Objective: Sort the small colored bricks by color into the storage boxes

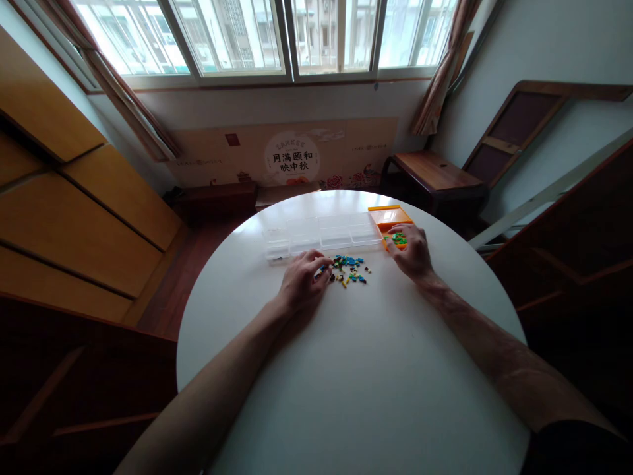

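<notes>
On the white table lies a loose pile of small building bricks in blue, yellow, green and dark colours. My left hand rests at the pile's left edge, its fingers curved and apart over a few pieces. An orange box with its lid raised stands to the right, holding green bricks. Over the box's right side is my right hand, thumb and fingers spread around the green bricks. Whether a small piece sits at either hand's fingertips is too small to tell.
Behind the pile, a clear plastic compartment case stretches leftward from the orange box. The round table has its far edge just beyond the case. A wooden side table stands past it, below the window wall.
</notes>
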